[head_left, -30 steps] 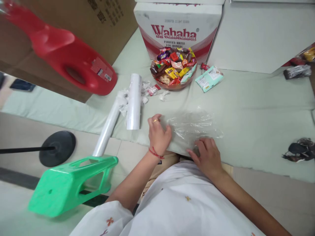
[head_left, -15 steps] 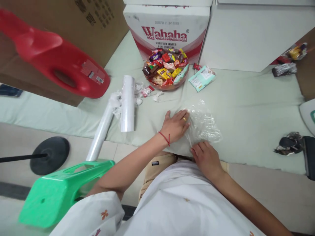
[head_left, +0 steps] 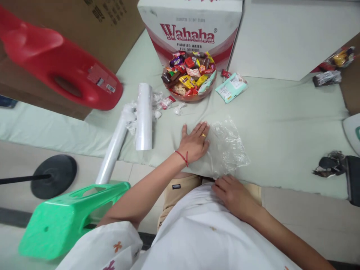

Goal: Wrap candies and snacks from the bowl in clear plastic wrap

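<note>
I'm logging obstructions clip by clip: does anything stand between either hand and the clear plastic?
Nothing visible does. The left hand lies spread at the left side of the clear plastic, and the right hand is at its near edge. A white roll lies farther left and the candy bowl beyond, out of the way.

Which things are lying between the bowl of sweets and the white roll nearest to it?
In the head view, crumpled clear plastic and a red-and-white wrapper lie between the bowl and the white roll.
</note>
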The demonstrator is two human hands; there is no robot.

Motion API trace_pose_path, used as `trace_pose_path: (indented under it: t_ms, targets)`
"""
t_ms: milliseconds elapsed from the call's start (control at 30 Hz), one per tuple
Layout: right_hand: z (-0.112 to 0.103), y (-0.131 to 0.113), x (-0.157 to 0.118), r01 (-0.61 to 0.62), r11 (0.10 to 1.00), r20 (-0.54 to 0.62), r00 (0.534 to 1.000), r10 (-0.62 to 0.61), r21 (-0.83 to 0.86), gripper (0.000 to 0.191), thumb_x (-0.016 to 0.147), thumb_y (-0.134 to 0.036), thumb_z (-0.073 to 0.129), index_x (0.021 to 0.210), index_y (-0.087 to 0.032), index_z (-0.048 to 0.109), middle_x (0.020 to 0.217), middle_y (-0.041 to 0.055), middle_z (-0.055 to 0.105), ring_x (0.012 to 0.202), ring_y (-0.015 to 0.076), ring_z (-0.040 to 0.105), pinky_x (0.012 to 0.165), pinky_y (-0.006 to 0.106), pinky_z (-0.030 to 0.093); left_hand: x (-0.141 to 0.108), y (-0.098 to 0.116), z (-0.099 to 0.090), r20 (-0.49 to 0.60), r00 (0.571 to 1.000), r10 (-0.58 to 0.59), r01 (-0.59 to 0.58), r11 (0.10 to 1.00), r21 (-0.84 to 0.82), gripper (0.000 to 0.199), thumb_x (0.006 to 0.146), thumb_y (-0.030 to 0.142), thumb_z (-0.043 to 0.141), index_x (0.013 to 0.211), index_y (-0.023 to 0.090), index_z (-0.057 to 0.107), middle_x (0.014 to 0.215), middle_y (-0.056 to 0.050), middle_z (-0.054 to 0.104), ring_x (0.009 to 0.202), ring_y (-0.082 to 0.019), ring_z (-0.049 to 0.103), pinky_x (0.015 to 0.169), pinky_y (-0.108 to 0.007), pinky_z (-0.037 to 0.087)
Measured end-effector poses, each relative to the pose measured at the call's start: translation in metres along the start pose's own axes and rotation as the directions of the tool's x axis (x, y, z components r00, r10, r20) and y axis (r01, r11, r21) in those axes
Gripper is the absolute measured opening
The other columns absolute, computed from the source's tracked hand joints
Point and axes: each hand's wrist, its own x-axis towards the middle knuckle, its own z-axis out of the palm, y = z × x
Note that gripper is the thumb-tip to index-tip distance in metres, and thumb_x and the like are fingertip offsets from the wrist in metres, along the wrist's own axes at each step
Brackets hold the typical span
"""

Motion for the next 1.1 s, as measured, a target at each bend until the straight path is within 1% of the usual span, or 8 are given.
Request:
trace_pose_path:
  t_ms: [67, 267, 500, 700, 800, 900, 1000, 1100]
  targets:
    - [-0.008, 0.008, -0.006, 0.02, 0.994, -0.014, 1.0, -0.018, 0.111, 0.022, 0.097, -0.008, 0.054, 0.099, -0.021, 0.072, 0.09, 0.0043, 0.069, 0.08, 0.0185, 0.06, 0.07, 0.033, 0.05, -0.001, 0.0, 0.004, -0.01, 1.0, 0.007, -0.007, 1.0, 0.004, 0.069, 0.105, 0.05, 0.035, 0.164, 0.016, 0.027, 0.173, -0.016, 0.019, 0.16, -0.035, 0.022, 0.121, -0.078, -0.001]
    - [-0.026, 0.053, -0.021, -0.317, 0.934, -0.272, 0.896, 0.351, 0.162, 0.029, 0.099, -0.022, 0.061, 0.127, -0.021, 0.067, 0.111, 0.0108, 0.066, 0.092, 0.0196, 0.065, 0.073, 0.032, 0.057, 0.001, -0.009, 0.009, 0.035, 0.996, 0.078, -0.079, 0.996, 0.032, 0.089, 0.098, 0.066, 0.043, 0.166, 0.015, 0.017, 0.174, -0.018, 0.012, 0.161, -0.036, 0.016, 0.119, -0.078, -0.009]
    - [-0.023, 0.082, -0.029, -0.266, 0.964, -0.256, 0.933, 0.254, -0.014, 0.02, 0.101, -0.018, 0.055, 0.109, -0.021, 0.073, 0.097, 0.007, 0.073, 0.088, 0.0208, 0.067, 0.069, 0.032, 0.056, 0.005, -0.024, -0.008, 0.19, 0.975, 0.114, -0.116, 0.993, 0.003, 0.115, 0.083, 0.08, 0.057, 0.168, 0.018, 0.01, 0.175, -0.017, 0.006, 0.162, -0.04, 0.009, 0.118, -0.075, -0.017]
    - [-0.05, 0.09, -0.053, -0.311, 0.942, -0.251, 0.908, 0.334, 0.127, 0.016, 0.099, -0.019, 0.058, 0.106, -0.025, 0.072, 0.096, 0.0049, 0.072, 0.084, 0.0192, 0.069, 0.069, 0.031, 0.056, 0.009, -0.034, -0.013, 0.242, 0.961, 0.135, -0.13, 0.991, -0.034, 0.123, 0.078, 0.079, 0.064, 0.168, 0.02, 0.006, 0.175, -0.016, 0.003, 0.162, -0.038, 0.006, 0.117, -0.071, -0.022]
    - [-0.07, 0.104, -0.019, -0.393, 0.899, -0.32, 0.84, 0.437, 0.195, 0.013, 0.099, -0.025, 0.06, 0.104, -0.026, 0.072, 0.094, 0.0045, 0.07, 0.082, 0.0193, 0.066, 0.072, 0.034, 0.054, 0.009, -0.036, -0.013, 0.252, 0.959, 0.133, -0.131, 0.991, -0.027, 0.126, 0.075, 0.08, 0.065, 0.168, 0.02, 0.006, 0.175, -0.016, 0.002, 0.163, -0.039, 0.004, 0.117, -0.071, -0.022]
    - [-0.073, 0.128, 0.052, -0.323, 0.943, -0.309, 0.891, 0.332, 0.08, 0.021, 0.1, -0.032, 0.058, 0.112, -0.023, 0.073, 0.106, 0.0091, 0.071, 0.103, 0.0251, 0.063, 0.096, 0.044, 0.048, 0.009, -0.035, -0.013, 0.256, 0.959, 0.119, -0.122, 0.993, -0.007, 0.127, 0.075, 0.081, 0.065, 0.168, 0.02, 0.004, 0.175, -0.017, 0.003, 0.163, -0.039, 0.003, 0.119, -0.071, -0.019]
    - [-0.059, 0.151, 0.128, -0.257, 0.966, -0.135, 0.957, 0.256, 0.012, 0.037, 0.096, -0.038, 0.066, 0.123, -0.013, 0.071, 0.124, 0.0157, 0.066, 0.123, 0.0304, 0.052, 0.104, 0.048, 0.039, 0.009, -0.034, -0.014, 0.26, 0.959, 0.109, -0.114, 0.993, 0.003, 0.129, 0.074, 0.081, 0.066, 0.168, 0.02, 0.003, 0.175, -0.018, 0.004, 0.162, -0.04, 0.002, 0.119, -0.072, -0.017]
    - [-0.051, 0.165, 0.178, -0.17, 0.985, 0.124, 0.978, 0.167, 0.015, 0.021, 0.082, -0.03, 0.079, 0.097, -0.015, 0.076, 0.109, 0.0119, 0.069, 0.12, 0.0303, 0.051, 0.1, 0.043, 0.04, 0.008, -0.035, -0.013, 0.236, 0.966, 0.109, -0.11, 0.994, -0.009, 0.13, 0.074, 0.081, 0.068, 0.168, 0.02, 0.003, 0.175, -0.018, 0.005, 0.162, -0.041, 0.002, 0.12, -0.072, -0.016]
